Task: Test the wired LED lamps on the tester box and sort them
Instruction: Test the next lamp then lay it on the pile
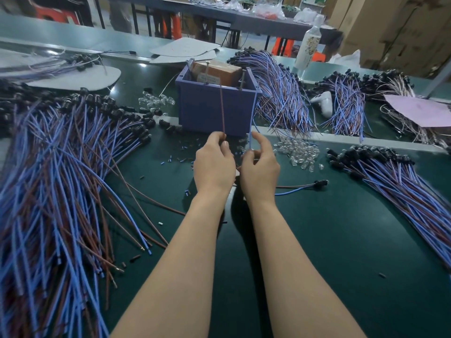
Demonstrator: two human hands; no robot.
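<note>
Worktop (329,252) heaped with wired lamps (61,154), biggest pile left. Tester box (214,111) centre, just far of hands. Testing step: pinching brown wire (222,111) in left hand (213,164), blue wire (252,118) in right hand (260,167), ends up at box rim. Next, likely: steady contact, judge glow, sort.

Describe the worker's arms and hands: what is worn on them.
The left forearm and right forearm are bare, with no sleeves in view. The left hand and right hand wear no gloves; no ring, watch or bracelet shows.
</note>
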